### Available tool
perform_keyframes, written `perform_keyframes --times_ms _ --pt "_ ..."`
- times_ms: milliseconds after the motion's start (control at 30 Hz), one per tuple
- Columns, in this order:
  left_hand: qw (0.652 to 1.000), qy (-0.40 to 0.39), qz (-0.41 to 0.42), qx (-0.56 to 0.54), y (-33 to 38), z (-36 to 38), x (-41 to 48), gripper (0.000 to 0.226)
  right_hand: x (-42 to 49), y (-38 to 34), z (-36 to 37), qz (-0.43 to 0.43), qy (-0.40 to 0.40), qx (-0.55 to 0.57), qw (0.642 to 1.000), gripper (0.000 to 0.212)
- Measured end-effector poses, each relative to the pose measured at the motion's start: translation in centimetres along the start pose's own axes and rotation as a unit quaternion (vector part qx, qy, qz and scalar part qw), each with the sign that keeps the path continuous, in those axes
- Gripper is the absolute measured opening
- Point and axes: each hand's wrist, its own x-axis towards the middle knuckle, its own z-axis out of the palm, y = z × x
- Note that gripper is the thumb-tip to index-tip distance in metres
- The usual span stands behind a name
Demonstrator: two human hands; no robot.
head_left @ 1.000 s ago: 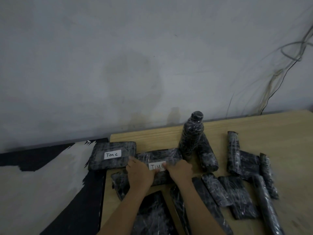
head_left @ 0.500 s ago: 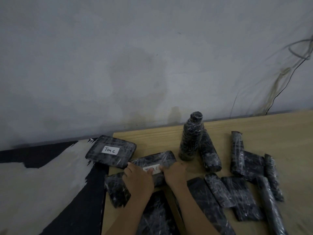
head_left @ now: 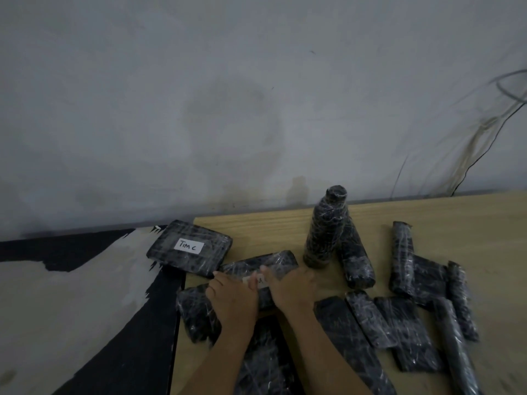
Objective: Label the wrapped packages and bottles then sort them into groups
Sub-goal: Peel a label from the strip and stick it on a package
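Both hands press on a black wrapped package (head_left: 265, 262) lying on the wooden table (head_left: 427, 218). My left hand (head_left: 232, 303) and my right hand (head_left: 291, 286) cover most of a white label (head_left: 258, 280) stuck on its top. A flat wrapped package (head_left: 189, 248) with a white label reading "Tim c" lies to the left at the table's corner. A wrapped bottle (head_left: 326, 228) stands upright just right of my hands. Several more wrapped packages and rolls (head_left: 399, 323) lie on the right.
A grey wall rises right behind the table. Left of the table's edge is a lower black and pale surface (head_left: 71, 295). Cables (head_left: 484, 132) hang on the wall at the right. More wrapped packages (head_left: 268, 360) lie under my forearms.
My hands have closed in over the label, hiding most of its writing. The view has shifted slightly, and the package under my hands has turned a little.
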Motion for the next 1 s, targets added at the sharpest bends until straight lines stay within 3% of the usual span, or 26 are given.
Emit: perform_keyframes --times_ms 67,167,300,433,500,567,700,867,1000 --pt "1.0 0.01 -0.009 0.015 0.1 -0.2 0.0 0.095 0.0 -0.1 0.4 -0.001 0.0 -0.053 0.999 0.099" --pt "0.998 0.052 -0.002 0.048 -0.1 0.5 0.3 0.09 0.7 -0.3 0.8 0.032 0.023 0.002 0.999 0.094" --pt "0.997 0.047 0.022 0.058 -0.3 1.3 1.1 0.065 0.8 -0.5 0.2 0.015 0.055 -0.038 0.998 0.07" --pt "0.996 0.001 0.057 0.071 -0.8 0.9 0.9 0.036 0.9 -0.4 -1.0 -0.018 0.032 -0.034 0.999 0.05" --pt "0.993 -0.016 0.065 0.093 -1.0 0.1 0.4 0.041 1.2 -0.2 -1.4 -0.004 0.003 0.036 0.999 0.04" --pt "0.995 0.021 0.064 0.072 -0.5 0.0 0.3 0.047 1.4 0.2 -2.1 0.011 -0.026 0.122 0.992 0.036" --pt "0.998 0.045 0.037 -0.016 -0.5 0.3 0.0 0.087 0.5 0.8 -3.8 -0.009 -0.105 0.206 0.973 0.042" --pt "0.998 0.034 0.034 -0.051 -0.8 0.1 0.3 0.107 1.3 1.5 -3.9 -0.023 -0.123 0.167 0.978 0.026" --pt "0.999 -0.025 0.022 -0.029 0.3 -0.6 0.2 0.098 1.3 1.3 -4.6 -0.005 -0.106 0.138 0.985 0.04"
